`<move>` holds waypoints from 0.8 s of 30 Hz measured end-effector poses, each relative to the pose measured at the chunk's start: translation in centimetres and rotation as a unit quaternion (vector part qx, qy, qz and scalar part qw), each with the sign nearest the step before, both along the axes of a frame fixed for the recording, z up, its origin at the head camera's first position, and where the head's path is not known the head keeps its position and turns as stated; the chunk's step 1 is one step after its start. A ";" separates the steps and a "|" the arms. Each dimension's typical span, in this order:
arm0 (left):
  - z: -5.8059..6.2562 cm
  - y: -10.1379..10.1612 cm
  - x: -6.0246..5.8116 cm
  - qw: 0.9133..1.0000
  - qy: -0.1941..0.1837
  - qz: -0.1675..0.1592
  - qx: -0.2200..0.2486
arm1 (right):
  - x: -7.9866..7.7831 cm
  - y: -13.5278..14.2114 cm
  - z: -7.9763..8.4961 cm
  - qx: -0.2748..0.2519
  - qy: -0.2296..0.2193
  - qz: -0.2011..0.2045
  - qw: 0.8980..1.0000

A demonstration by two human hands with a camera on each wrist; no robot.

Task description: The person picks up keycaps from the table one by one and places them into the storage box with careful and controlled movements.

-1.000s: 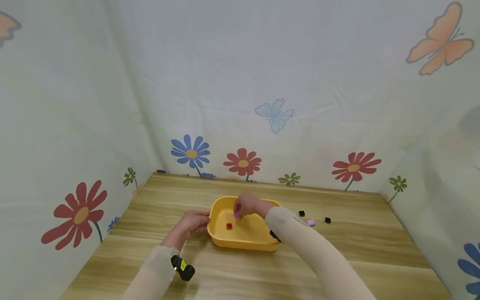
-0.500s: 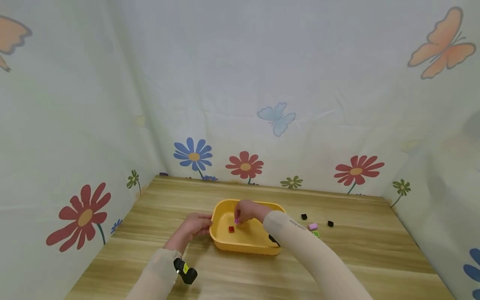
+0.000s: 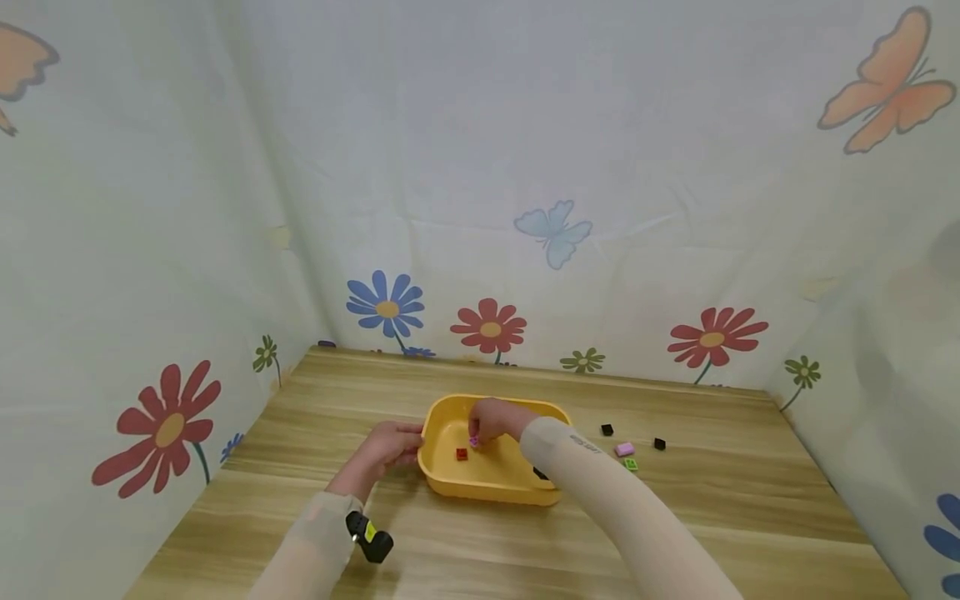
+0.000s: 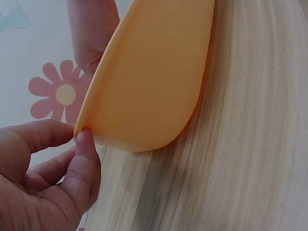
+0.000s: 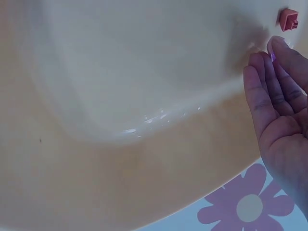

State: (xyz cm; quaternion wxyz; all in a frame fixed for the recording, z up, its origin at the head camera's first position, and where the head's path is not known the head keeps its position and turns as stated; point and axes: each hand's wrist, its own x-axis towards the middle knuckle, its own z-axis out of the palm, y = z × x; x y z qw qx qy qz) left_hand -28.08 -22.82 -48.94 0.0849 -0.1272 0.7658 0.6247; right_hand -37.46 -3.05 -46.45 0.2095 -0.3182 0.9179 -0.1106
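A yellow plastic basin [image 3: 491,492] stands on the wooden table. At its left end my left hand [image 3: 390,446] pinches the rim between thumb and fingers; the left wrist view shows this hand [image 4: 53,178] close up at the edge of the basin wall [image 4: 149,72]. Inside the basin, my right hand [image 3: 495,419] pinches a small purple toy brick [image 3: 473,442] close over the floor. Only a sliver of the purple brick [image 5: 273,57] shows between the right fingertips in the right wrist view. A red toy brick [image 3: 461,454] lies on the basin floor nearby.
To the right of the basin, two black bricks [image 3: 607,430], a pink brick [image 3: 625,449] and a green brick [image 3: 631,464] lie on the table [image 3: 720,500]. A flower-printed curtain [image 3: 442,167] hangs along the table's back and sides.
The head view has shifted slightly. My left hand keeps its grip on the basin rim, and my right hand stays low in the basin with the purple brick.
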 end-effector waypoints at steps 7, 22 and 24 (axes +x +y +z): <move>0.1 -0.1 0.0 1.000 -0.002 -0.007 0.002 | 0.2 -0.4 -0.4 0.024 0.010 0.017 1.000; -0.1 -0.4 -0.1 1.000 -0.001 -0.011 0.008 | 0.1 -0.8 -0.8 0.032 0.019 0.013 0.999; -0.1 -0.4 -0.1 1.000 0.000 -0.012 0.011 | 0.3 -0.7 -0.5 0.032 0.016 0.010 0.999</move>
